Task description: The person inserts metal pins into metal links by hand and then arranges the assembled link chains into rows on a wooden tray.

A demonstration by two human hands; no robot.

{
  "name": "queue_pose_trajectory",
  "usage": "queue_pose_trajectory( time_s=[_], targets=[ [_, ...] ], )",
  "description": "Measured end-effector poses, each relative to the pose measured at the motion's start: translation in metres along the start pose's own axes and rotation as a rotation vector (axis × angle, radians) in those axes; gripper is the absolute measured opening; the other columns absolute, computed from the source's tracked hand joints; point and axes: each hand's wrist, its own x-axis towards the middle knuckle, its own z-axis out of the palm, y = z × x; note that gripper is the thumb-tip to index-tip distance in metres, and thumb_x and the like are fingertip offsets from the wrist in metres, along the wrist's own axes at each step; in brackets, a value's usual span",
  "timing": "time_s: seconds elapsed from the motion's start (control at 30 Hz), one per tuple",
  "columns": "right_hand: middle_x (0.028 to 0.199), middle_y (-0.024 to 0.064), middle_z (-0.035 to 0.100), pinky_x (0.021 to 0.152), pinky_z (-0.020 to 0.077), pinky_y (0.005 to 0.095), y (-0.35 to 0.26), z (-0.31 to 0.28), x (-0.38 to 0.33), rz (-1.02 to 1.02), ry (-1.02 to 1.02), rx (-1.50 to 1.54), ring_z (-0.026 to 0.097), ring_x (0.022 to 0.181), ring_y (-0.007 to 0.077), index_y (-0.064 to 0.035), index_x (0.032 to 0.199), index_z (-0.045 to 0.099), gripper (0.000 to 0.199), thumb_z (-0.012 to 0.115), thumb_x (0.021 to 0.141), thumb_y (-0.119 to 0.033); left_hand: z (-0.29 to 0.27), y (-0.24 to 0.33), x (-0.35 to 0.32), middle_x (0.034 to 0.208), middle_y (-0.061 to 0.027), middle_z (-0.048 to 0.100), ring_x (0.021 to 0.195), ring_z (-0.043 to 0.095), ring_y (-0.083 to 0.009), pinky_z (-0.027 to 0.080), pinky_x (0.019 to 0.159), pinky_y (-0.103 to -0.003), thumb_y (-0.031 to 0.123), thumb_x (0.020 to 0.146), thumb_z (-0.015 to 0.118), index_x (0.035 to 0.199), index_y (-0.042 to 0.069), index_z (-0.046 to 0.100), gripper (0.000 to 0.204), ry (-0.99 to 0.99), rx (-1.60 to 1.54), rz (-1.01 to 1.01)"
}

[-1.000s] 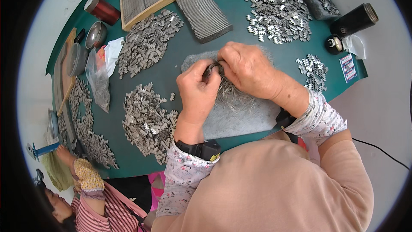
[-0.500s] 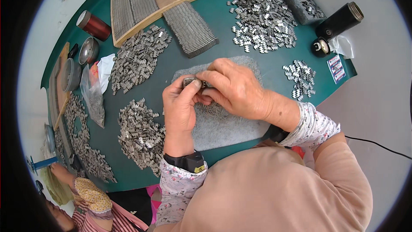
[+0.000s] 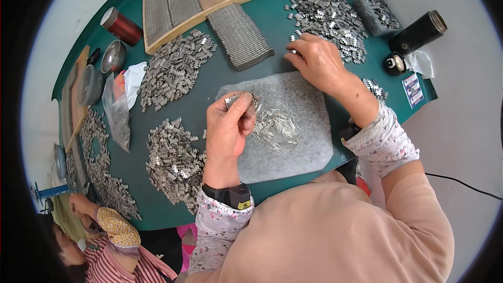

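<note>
Several small toothed metal pieces (image 3: 230,101) are pinched between the thumb and curled fingers of my left hand (image 3: 229,118), above the left part of a grey felt mat (image 3: 309,154). Part of what it holds is hidden behind the fingers. On the mat beside this hand lies a loose heap of thin metal pins (image 3: 280,128). My right hand (image 3: 320,63) reaches to the left edge of a pile of shiny toothed metal pieces (image 3: 327,13). A gap shows between its thumb and forefinger, with a bright piece visible there.
A wooden tray (image 3: 225,10) with rows of stacked pieces and a stacked block (image 3: 240,36) stand at the back. Duller piles (image 3: 178,68) (image 3: 175,160) lie left. A red cup (image 3: 121,26), black bottle (image 3: 419,32) and plastic tub (image 3: 376,13) flank them. Another person (image 3: 112,236) sits at left.
My right hand has left my left hand and moved away to the far right pile, uncovering the pins. My left hand keeps its hold. The view has shifted slightly.
</note>
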Motion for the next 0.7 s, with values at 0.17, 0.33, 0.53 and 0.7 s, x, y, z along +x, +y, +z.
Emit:
queue_pose_trajectory(
  time_s=[0.17,0.33,0.53,0.7],
  targets=[
    [0.087,0.0149,0.065,0.075,0.0538,0.0424,0.018,0.017,0.004,-0.041,-0.012,-0.446,0.065,0.088,0.0317,-0.0019,0.084,0.067,0.016,0.072,0.084,-0.017,0.001,0.004,0.004,0.07,-0.0052,0.061,0.054,0.052,-0.0095,0.033,0.044,-0.022,0.023,0.097,0.066,0.095,-0.004,0.066,0.027,0.073,-0.014,0.008],
    [0.084,0.0132,0.062,0.079,0.0507,0.0409,0.022,0.019,0.008,-0.245,-0.002,-0.463,0.063,0.087,0.0308,-0.0036,0.077,0.063,0.01,0.064,0.068,-0.001,-0.003,0.004,0.005,0.071,-0.0066,0.062,0.054,0.054,-0.0114,0.036,0.045,-0.023,0.033,0.099,0.062,0.09,-0.001,0.065,0.035,0.083,-0.015,0.007],
    [0.083,0.0123,0.061,0.076,0.0521,0.0405,0.02,0.01,0.005,-0.289,-0.052,-0.464,0.063,0.084,0.0306,-0.0033,0.08,0.062,0.012,0.065,0.068,-0.001,-0.002,0.003,0.004,0.073,-0.0051,0.061,0.058,0.051,-0.0127,0.034,0.048,-0.025,0.036,0.101,0.056,0.1,-0.004,0.067,0.042,0.087,0.046,-0.011],
    [0.087,0.0111,0.06,0.075,0.0536,0.0387,0.007,-0.003,-0.003,-0.248,-0.003,-0.197,0.062,0.084,0.031,-0.0014,0.084,0.062,0.013,0.062,0.072,0.001,0.001,0.004,0.003,0.067,-0.0033,0.06,0.052,0.051,-0.0086,0.034,0.043,-0.022,0.022,0.093,0.072,0.092,-0.001,0.068,0.023,0.109,0.075,0.023]
  ],
)
